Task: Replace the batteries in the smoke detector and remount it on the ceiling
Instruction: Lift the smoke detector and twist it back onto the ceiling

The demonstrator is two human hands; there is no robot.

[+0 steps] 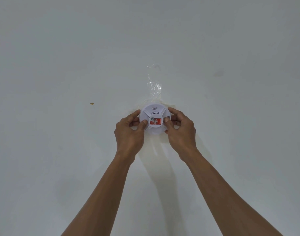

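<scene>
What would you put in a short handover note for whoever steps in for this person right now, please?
Left hand: grips the left edge of the smoke detector, fingers curled round its rim.
Right hand: grips the right edge the same way.
Detector: held up against the ceiling, red sticker facing the camera; clear tape is stuck to the ceiling just beyond it.
Done: cannot tell from this view whether the batteries are in.
Left: confirm the detector is locked to its mount, which is hidden behind it, then let go.
</scene>
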